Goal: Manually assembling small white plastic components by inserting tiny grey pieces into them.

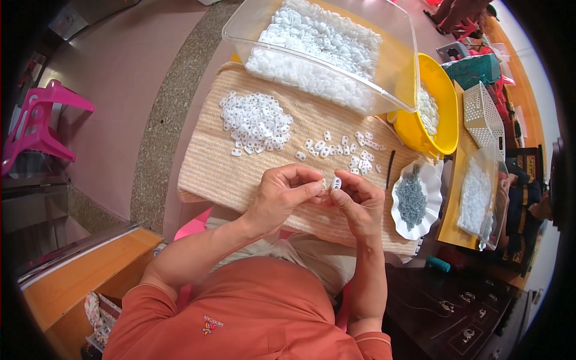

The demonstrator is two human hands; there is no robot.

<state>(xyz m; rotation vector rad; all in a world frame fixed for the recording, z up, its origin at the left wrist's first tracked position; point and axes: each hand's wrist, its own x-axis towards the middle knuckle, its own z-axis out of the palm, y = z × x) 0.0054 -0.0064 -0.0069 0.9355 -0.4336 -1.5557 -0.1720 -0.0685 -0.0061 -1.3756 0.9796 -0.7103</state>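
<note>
Left hand: narrowed at thumb and finger on a small pale piece, its form too small to tell.
Right hand: pinched a white, oblong, two-holed plastic piece just beside the left fingertips.
Two-holed piece location: above the near part of the cloth-covered bench.
Grey parts: small grey parts lay in a white scalloped dish at right.
Step in hand: judged to be fine two-handed handling of single pieces.
Next move: likely called for steady support and careful alignment.
</note>
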